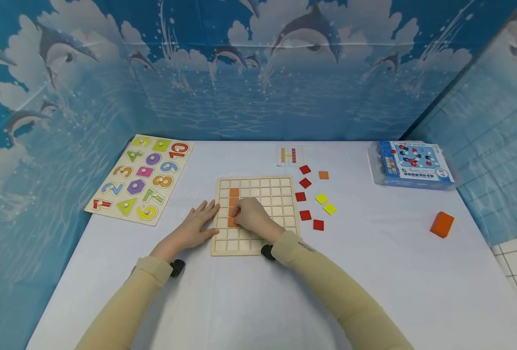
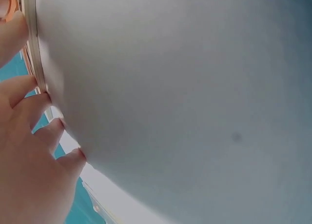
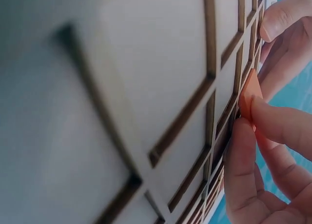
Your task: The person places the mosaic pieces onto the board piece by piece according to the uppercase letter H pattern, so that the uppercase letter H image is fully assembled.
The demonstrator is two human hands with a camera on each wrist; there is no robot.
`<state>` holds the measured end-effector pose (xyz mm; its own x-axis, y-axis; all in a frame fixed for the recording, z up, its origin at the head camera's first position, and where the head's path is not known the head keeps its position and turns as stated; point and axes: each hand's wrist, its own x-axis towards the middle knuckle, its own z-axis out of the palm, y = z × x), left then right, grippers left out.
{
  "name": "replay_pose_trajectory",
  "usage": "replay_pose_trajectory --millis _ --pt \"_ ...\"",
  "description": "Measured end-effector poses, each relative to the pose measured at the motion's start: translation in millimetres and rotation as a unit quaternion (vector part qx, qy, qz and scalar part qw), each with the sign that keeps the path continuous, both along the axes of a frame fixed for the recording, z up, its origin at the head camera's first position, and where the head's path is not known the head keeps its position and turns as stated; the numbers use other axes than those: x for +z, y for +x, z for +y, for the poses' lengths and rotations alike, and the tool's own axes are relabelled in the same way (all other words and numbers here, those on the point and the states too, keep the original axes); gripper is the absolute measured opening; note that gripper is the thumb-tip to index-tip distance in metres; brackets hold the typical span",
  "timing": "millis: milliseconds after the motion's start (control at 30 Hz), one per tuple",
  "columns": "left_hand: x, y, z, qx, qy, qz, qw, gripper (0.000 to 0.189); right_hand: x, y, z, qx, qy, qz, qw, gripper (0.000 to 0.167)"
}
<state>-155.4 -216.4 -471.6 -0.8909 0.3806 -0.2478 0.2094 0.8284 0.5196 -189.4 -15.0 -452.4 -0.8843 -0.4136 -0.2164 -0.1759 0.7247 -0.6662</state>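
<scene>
A wooden grid board (image 1: pixel 245 253) lies flat on the white table. Several orange tiles (image 1: pixel 234 192) form a column in its left part, partly covered by my right hand (image 1: pixel 255 216). In the right wrist view, the thumb and fingers of that hand pinch an orange square tile (image 3: pixel 249 94), tilted against the grid. My left hand (image 1: pixel 193 229) rests with spread, mostly straight fingers along the board's left edge; the left wrist view shows its fingertips (image 2: pixel 73 158) touching down. Right of the board lie several red tiles (image 1: pixel 305 183), two yellow tiles (image 1: pixel 321 198) and a loose orange tile (image 1: pixel 324 175).
A small pattern card (image 1: pixel 290 155) lies behind the board. At the left is a number-and-shape puzzle (image 1: pixel 144 182). A blue boxed set (image 1: pixel 416 165) stands at the back right, with an orange block (image 1: pixel 442 224) nearer. Dolphin-print curtains (image 1: pixel 258 97) border the table.
</scene>
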Motion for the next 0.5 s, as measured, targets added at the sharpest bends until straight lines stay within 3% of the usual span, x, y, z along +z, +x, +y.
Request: replay_pose_trajectory --millis 233,500 --pt "-0.6 0.6 -1.7 0.002 0.006 0.001 1.0000 0.074 -0.8 2.7 -2.0 0.011 0.012 0.018 0.9997 0.008" --pt "-1.8 0.3 -1.4 -0.003 0.006 0.010 0.9999 0.074 3.5 -0.3 16.8 -0.021 -0.038 -0.023 0.9988 0.006"
